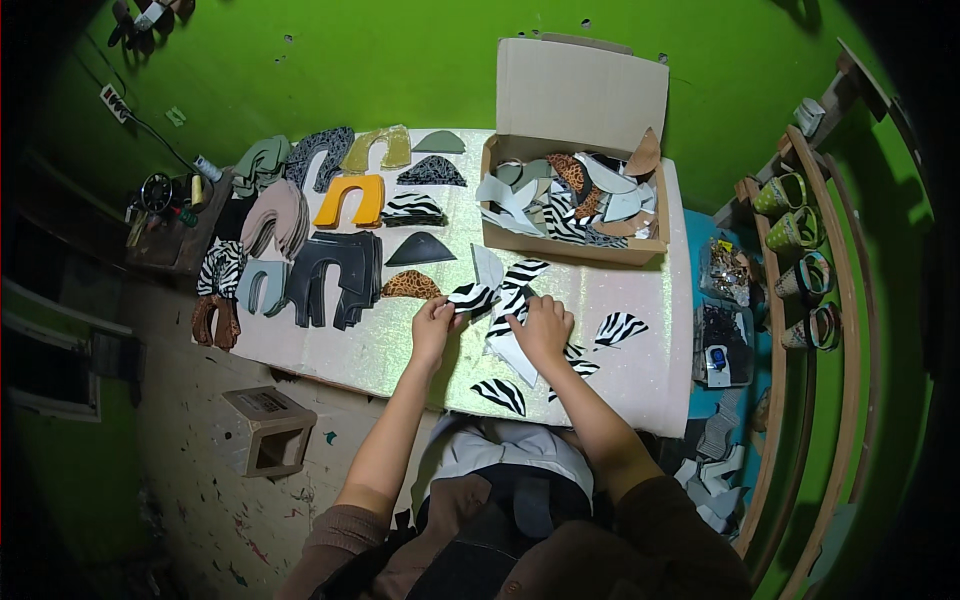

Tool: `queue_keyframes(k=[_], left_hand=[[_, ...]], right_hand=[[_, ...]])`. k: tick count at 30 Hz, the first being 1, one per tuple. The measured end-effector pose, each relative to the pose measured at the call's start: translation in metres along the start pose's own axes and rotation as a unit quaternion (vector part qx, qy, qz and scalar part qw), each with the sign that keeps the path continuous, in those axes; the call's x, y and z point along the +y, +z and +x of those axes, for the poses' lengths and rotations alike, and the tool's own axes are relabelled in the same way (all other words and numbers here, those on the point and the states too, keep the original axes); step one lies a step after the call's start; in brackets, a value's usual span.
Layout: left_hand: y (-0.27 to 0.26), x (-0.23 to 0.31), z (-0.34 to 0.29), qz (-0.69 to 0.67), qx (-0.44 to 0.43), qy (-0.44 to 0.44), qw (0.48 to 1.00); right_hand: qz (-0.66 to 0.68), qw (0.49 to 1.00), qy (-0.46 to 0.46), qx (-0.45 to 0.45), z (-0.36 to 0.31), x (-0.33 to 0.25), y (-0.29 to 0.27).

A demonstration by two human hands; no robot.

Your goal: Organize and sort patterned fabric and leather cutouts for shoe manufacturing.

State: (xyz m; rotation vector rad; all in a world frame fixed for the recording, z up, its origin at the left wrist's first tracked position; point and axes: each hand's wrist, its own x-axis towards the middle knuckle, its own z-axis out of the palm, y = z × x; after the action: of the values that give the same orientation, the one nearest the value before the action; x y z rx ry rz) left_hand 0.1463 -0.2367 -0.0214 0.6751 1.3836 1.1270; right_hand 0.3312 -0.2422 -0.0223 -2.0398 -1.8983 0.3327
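Observation:
My left hand [433,328] pinches the end of a black-and-white zebra-print piece [470,297], cut with a curved edge, just above the table. My right hand [546,330] has its thumb and fingers on a small heap of zebra-print pieces [505,318] in front of me; its grip is partly hidden. A pale grey piece [487,265] lies just beyond, and a white piece [513,357] pokes out nearer to me. Loose zebra-print pieces lie around: one to the right [622,328], another near the front edge [498,396].
An open cardboard box [575,247] of mixed offcuts stands at the back right. Stacks of U-shaped pieces [333,275] and half-moon pieces [420,248] cover the table's left side. On the right are a wooden rack [790,300] with shoe-like items and plastic tubs [724,345].

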Motion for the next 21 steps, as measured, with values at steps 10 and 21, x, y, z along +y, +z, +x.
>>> queue_keyframes(k=[10,21], left_hand=[[-0.023,0.017,0.015,0.013,-0.041,-0.056,0.997],[-0.026,0.042,0.027,-0.059,-0.215,-0.118,0.968]], right_hand=[[0.281,0.958,-0.037,-0.040,0.035,-0.015,-0.020],[0.336,0.928,-0.125,-0.099,0.054,-0.065,-0.004]])
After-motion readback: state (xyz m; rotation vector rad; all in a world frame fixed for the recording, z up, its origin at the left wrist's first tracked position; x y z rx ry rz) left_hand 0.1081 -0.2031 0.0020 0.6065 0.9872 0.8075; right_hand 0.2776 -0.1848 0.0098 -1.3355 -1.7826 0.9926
